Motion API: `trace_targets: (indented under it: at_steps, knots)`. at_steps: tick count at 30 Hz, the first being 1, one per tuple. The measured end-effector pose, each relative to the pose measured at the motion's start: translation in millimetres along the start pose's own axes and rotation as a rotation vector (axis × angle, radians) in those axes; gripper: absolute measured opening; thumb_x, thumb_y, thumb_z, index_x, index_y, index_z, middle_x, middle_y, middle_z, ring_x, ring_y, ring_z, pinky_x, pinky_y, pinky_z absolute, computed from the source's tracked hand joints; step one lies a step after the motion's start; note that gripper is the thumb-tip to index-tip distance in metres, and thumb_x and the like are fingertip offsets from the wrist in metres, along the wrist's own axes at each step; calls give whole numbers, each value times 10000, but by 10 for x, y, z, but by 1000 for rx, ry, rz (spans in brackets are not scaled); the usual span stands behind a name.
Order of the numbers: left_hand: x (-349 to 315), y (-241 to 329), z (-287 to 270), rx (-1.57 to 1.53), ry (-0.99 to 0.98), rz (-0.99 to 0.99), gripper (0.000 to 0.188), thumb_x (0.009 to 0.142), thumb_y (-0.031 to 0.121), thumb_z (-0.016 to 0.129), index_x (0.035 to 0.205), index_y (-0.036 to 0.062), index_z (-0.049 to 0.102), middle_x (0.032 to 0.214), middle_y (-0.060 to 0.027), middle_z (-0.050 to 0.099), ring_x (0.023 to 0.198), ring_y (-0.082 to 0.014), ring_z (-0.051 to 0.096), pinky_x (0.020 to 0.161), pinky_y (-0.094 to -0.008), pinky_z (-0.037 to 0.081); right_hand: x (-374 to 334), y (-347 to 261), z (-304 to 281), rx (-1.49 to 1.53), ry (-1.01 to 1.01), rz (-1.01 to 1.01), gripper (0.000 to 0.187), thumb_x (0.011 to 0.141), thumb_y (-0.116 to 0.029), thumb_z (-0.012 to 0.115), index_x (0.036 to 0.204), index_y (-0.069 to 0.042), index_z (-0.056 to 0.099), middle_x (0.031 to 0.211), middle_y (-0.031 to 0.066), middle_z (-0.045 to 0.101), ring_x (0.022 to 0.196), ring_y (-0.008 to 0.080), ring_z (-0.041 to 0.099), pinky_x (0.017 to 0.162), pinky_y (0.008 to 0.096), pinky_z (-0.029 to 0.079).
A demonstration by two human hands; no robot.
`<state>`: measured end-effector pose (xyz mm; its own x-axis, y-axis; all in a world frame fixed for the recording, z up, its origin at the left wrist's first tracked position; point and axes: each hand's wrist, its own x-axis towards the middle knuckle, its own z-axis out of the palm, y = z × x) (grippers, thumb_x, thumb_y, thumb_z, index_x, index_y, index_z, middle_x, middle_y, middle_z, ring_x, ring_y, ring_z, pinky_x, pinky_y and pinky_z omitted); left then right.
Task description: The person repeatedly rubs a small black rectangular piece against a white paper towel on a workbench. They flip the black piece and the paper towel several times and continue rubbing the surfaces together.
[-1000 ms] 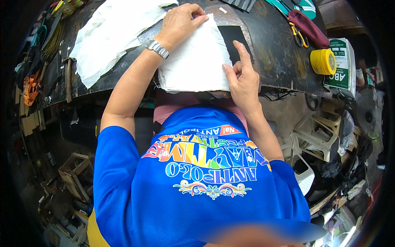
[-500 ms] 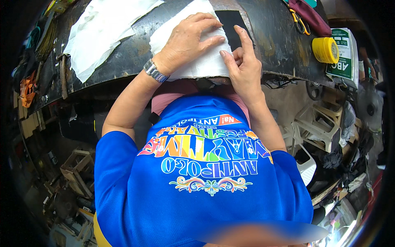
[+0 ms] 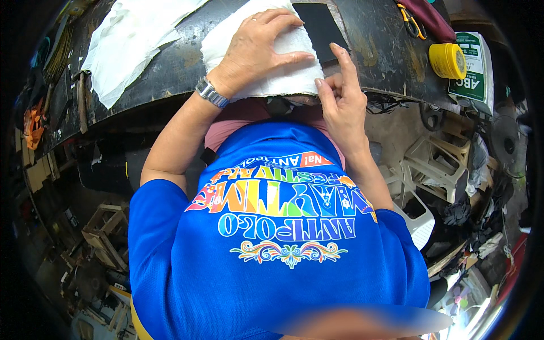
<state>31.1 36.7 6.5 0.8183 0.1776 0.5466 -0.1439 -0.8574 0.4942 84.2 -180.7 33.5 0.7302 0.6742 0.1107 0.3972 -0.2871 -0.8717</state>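
Note:
A white cloth-like sheet (image 3: 292, 85) lies at the table's near edge, partly over a black flat piece (image 3: 320, 28) that shows along its right side. My left hand (image 3: 255, 54), with a metal-banded watch on the wrist, rests on the sheet; its thumb is spread away from the fingers and nothing is held. At the sheet's lower right edge is my right hand (image 3: 344, 102). Its index finger points away from me over the black piece, the thumb tip is by the sheet's edge, and the other fingers are curled. A gap shows between thumb and index finger.
More white sheets (image 3: 127, 51) lie on the dark worn table (image 3: 377, 56) to the left. At the right are orange-handled scissors (image 3: 412, 22), a maroon pouch (image 3: 433, 20), a yellow tub (image 3: 447, 61) and a green-and-white can (image 3: 473, 73). Beige plastic stools (image 3: 436, 167) stand below.
My right hand has slid toward me and slightly right along the sheet's edge. The left hand stays on the sheet, its thumb a little farther from the fingers. The whole view has shifted slightly.

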Motion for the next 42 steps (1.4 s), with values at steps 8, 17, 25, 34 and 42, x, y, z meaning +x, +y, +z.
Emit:
trace_targets:
  at_steps: [8, 17, 25, 34, 42]
  knots:
    - [-16, 115, 23, 95, -38, -45, 993, 633, 545, 910, 1417, 89, 503, 1314, -169, 625, 1253, -359, 584, 1088, -474, 425, 95, -65, -43, -325, -11, 40, 847, 858, -61, 735, 1599, -132, 332, 620, 98, 575, 539, 227, 600, 578, 372, 490]
    - [28, 193, -74, 10, 19, -79, 1179, 617, 564, 921, 1559, 120, 369, 1407, -181, 469, 1301, -388, 503, 1090, -492, 427, 698, -88, -623, -28, 17, -112, 924, 784, 5, 776, 1595, -129, 356, 796, 27, 609, 683, 85, 540, 645, 259, 486]
    - [466, -265, -144, -4, 71, 1, 583, 906, 526, 714, 1278, 78, 668, 1284, -168, 630, 1194, -343, 594, 1029, -443, 449, 2134, 639, -364, -521, 94, -389, 792, 850, 29, 575, 1581, -163, 340, 1224, 121, 691, 1170, 345, 629, 1025, 497, 460]
    - [1259, -963, 255, 293, -432, -98, 647, 1029, 618, 439, 1401, 120, 618, 1434, -104, 609, 1403, -279, 484, 1140, -668, 254, 1968, 922, -370, -698, 99, -409, 789, 876, -53, 658, 1590, -131, 331, 1160, 135, 671, 1156, 333, 614, 1086, 582, 396]
    - [1377, -868, 246, 160, 81, -61, 351, 945, 346, 726, 1225, 135, 700, 1223, -148, 660, 1110, -353, 656, 933, -436, 538, 1203, 827, -847, -567, 202, -224, 845, 822, 15, 735, 1574, -110, 369, 967, 134, 674, 902, 266, 665, 825, 372, 530]
